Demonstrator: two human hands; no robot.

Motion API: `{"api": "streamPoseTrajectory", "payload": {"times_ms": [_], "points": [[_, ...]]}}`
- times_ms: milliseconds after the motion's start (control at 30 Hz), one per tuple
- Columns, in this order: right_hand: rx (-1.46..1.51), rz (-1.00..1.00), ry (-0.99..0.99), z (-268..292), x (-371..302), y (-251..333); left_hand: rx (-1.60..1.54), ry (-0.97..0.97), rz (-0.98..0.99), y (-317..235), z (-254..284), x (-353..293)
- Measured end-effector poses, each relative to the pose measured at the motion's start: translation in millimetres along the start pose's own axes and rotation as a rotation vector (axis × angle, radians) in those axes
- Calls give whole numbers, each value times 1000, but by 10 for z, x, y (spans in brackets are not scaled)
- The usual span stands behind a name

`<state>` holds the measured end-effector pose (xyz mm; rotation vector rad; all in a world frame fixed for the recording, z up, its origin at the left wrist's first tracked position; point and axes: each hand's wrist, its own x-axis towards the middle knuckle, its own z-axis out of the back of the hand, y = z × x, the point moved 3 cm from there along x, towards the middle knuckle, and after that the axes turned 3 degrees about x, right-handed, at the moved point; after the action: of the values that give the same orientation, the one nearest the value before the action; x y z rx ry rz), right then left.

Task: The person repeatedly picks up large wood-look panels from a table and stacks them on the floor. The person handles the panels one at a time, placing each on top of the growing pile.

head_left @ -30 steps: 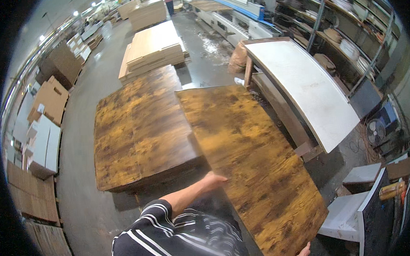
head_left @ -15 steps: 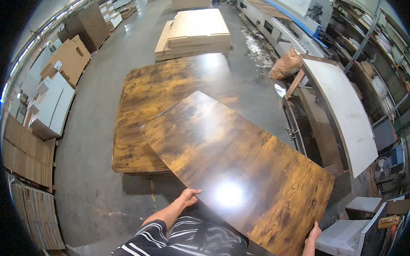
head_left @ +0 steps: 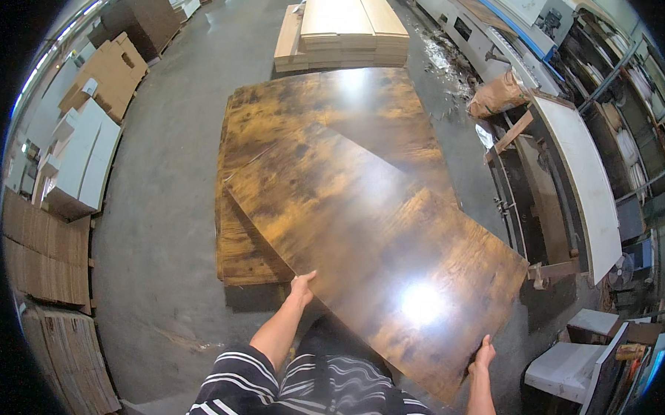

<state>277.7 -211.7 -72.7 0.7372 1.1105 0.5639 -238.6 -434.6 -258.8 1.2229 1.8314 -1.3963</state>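
A large rectangular wood-grain board (head_left: 363,236), glossy brown and yellow, is held at an angle in front of me. My left hand (head_left: 302,287) grips its near left long edge, thumb on top and fingers underneath, out of sight. On the right short edge my right hand (head_left: 484,353) is closed in the same way. The board's far end overlaps a stack of similar wood-grain boards (head_left: 247,111) on the floor; whether they touch I cannot tell. A bright lamp reflection shines on the held board.
Beyond the stack stands a pile of pale boards (head_left: 340,51). Stacked cardboard (head_left: 49,249) and white panels (head_left: 85,159) line the left. To the right are a white-topped frame (head_left: 580,182), a brown paper sack (head_left: 497,94), a long machine (head_left: 458,24) and a small white table (head_left: 566,371).
The held board has moved forward over the stack, and both hands have gone with it. The view has shifted, so the stack now lies more squarely ahead.
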Motion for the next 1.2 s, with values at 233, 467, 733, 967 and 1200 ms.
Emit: {"api": "streamPoseTrajectory", "payload": {"times_ms": [233, 467, 733, 967, 1200], "points": [[188, 21, -32, -1005, -573, -1214, 410, -53, -28, -230, 483, -194], [253, -374, -56, -1910, -1396, -2930, 986, 212, 187, 556, 1826, -1062], [333, -769, -30, -2684, -2031, -4682, 505, -254, 286, 269, 3385, -1137], [410, -1095, 313, -3286, -2978, -5114, 323, -375, 395, 367, 4218, -681], [278, -520, 178, -3312, -2023, -4463, -190, -295, 231, 137, 4201, -260]]}}
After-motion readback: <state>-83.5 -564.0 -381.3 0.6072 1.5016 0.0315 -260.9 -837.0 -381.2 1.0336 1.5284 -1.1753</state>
